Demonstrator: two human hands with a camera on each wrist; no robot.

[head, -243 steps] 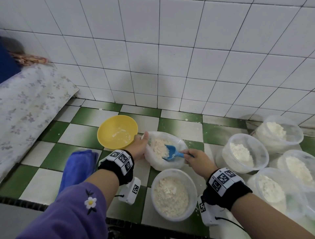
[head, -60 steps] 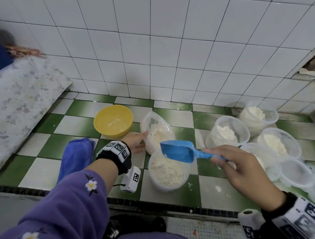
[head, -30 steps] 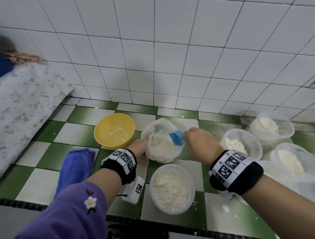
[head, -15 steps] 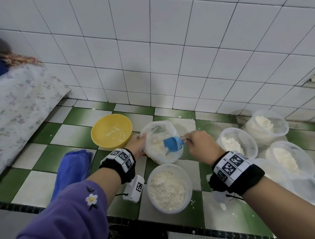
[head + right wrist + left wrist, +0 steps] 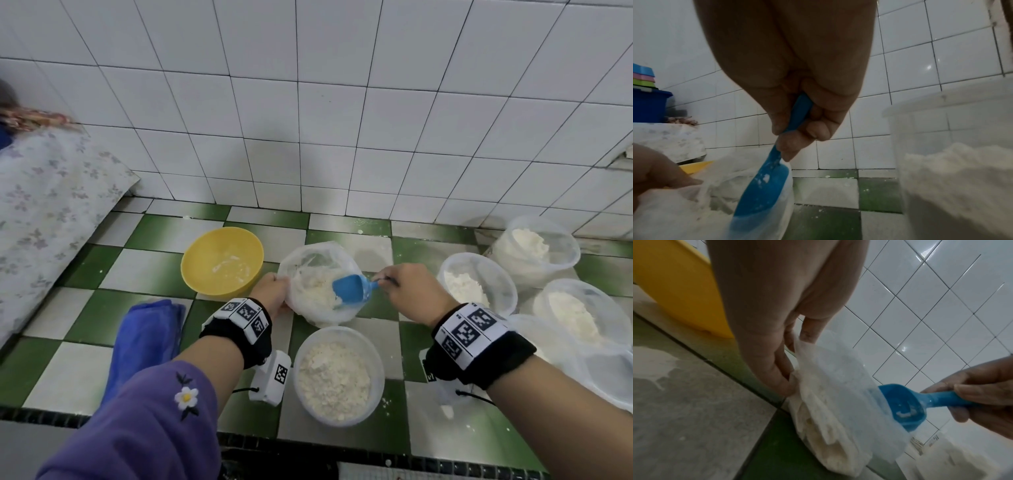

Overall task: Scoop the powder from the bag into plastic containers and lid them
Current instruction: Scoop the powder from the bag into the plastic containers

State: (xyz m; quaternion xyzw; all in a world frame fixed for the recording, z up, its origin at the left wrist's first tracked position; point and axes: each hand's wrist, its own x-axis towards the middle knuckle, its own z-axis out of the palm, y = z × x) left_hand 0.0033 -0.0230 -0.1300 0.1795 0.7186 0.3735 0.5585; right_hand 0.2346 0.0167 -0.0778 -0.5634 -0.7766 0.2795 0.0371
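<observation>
White powder in the clear plastic bag point(image 5: 318, 274) we pinch with our left hand point(image 5: 270, 291) half-hides the blue plastic scoop point(image 5: 351, 288) gripped in our right hand point(image 5: 411, 291)

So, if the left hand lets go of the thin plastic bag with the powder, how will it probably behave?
The bag looks floppy: its film is wrinkled and thin where the left hand pinches its rim, so the mouth would likely sag shut. The powder inside probably keeps the bottom seated on the counter. A push from the blue scoop would likely dent it rather than slide it.
</observation>
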